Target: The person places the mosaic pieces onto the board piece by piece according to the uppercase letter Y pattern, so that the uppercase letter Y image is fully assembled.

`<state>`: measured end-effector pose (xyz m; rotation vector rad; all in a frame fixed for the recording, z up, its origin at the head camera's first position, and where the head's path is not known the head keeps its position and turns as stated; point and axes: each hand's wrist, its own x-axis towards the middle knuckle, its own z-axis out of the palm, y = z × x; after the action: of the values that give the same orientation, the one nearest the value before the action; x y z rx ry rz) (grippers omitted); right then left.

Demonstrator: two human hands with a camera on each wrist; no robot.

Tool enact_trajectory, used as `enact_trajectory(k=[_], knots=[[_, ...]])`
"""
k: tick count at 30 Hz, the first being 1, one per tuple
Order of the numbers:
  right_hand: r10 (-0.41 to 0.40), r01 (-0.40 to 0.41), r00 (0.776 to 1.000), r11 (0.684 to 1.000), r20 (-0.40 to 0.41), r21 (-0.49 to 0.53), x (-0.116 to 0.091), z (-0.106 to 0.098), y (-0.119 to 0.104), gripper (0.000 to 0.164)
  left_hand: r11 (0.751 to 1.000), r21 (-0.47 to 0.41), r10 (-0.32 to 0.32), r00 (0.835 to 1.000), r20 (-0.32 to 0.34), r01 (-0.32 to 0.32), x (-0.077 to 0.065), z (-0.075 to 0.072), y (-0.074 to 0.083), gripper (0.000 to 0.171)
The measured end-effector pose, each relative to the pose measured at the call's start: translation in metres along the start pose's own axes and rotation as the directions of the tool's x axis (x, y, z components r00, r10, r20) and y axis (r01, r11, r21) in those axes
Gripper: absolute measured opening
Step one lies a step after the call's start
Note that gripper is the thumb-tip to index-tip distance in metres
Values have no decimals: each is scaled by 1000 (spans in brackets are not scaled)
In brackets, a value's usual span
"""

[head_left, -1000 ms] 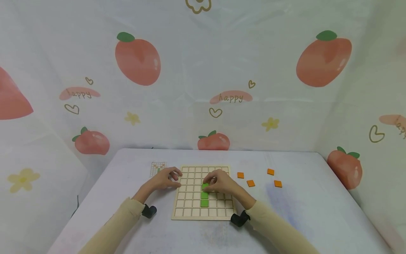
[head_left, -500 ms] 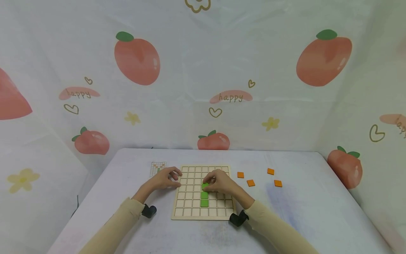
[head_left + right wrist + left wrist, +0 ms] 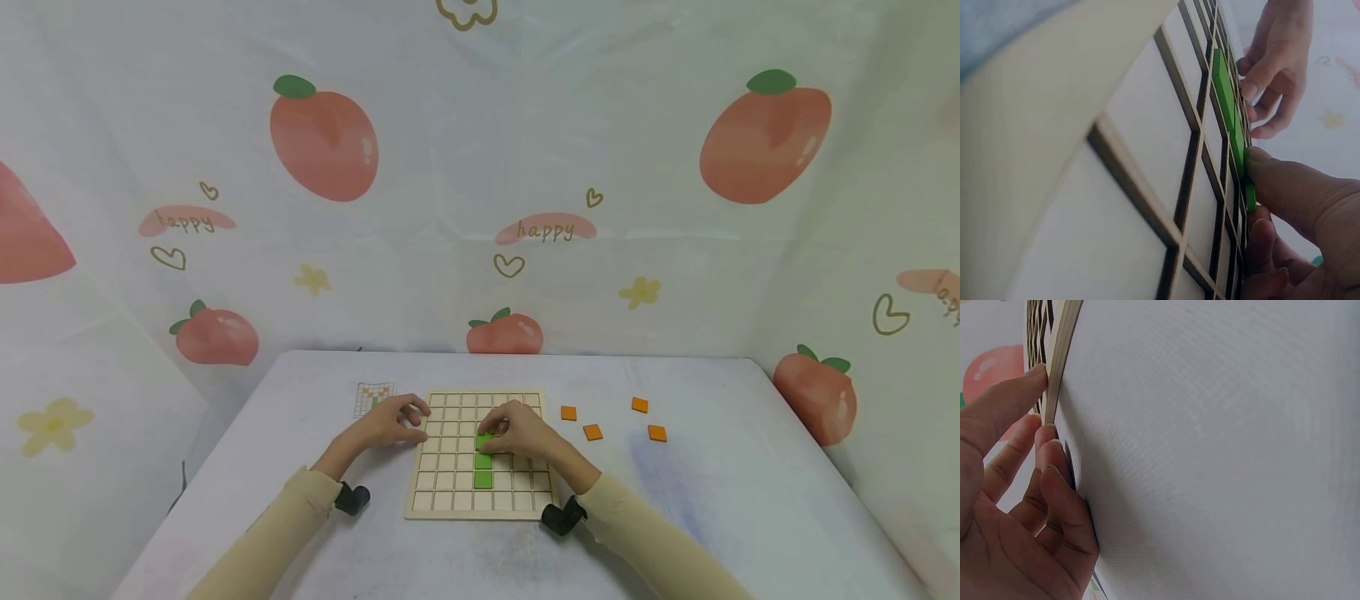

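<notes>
A square wooden grid board (image 3: 444,502) lies on the table. Three green tiles form a column in it: the nearest tile (image 3: 483,479), the middle tile (image 3: 483,460) and the farthest tile (image 3: 483,442). My right hand (image 3: 521,429) pinches that farthest tile between thumb and fingers, and in the right wrist view the thumb (image 3: 1291,181) lies against its green edge. At the board's left edge, my left hand (image 3: 390,421) rests its fingertips, thumb and index spread apart along the wooden rim (image 3: 1060,369). Its other fingers bend loosely beside the rim.
Several orange tiles lie loose to the right of the board, among them one near tile (image 3: 593,432) and one far tile (image 3: 640,405). A small printed grid card (image 3: 373,396) lies behind my left hand. A patterned cloth (image 3: 435,292) hangs behind the table.
Almost nothing differs. My right wrist has shifted very slightly to the left, with the fingers staying at the farthest green tile; the left hand stays at the rim.
</notes>
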<state>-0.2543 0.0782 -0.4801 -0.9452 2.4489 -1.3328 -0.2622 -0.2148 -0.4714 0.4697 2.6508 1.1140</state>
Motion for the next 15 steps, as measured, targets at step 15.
enact_trajectory(k=[15], knots=[[-21, 21, 1000, 999, 8, -46, 1, -2, -1, 18, 1000, 14, 2, 1000, -4, -2, 1, 0, 0, 37]])
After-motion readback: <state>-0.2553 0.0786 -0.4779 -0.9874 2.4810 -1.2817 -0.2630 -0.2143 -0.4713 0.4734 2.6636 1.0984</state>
